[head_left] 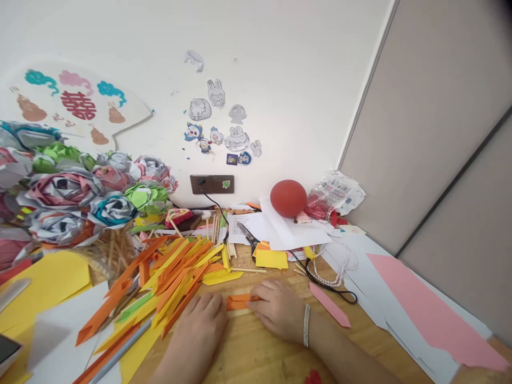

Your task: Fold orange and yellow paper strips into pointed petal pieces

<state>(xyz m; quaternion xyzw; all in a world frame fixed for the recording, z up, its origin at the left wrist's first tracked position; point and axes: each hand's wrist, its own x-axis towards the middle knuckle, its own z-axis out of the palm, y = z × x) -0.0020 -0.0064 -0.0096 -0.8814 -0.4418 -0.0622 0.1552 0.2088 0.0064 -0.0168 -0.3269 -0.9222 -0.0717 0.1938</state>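
A small folded orange paper strip (238, 302) lies across the wooden table between my hands. My right hand (280, 309) is closed on its right end, thumb and fingers pinched together. At the left end, my left hand (205, 325) is closed with its fingers curled against the strip; its fingertips are partly hidden. A beaded bracelet (306, 325) circles my right wrist. Beside my left hand spreads a heap of folded orange and yellow paper strips (172, 282). To the right of my right hand lies a pink folded strip (329, 305).
Scissors (251, 237), yellow paper squares (271, 259) and a red balloon (288, 198) are toward the wall. A black cable (332, 287) and pearl strands (340, 266) lie right of centre. Paper flowers (66, 189) crowd the left; pink paper (428, 309) covers white sheets at right.
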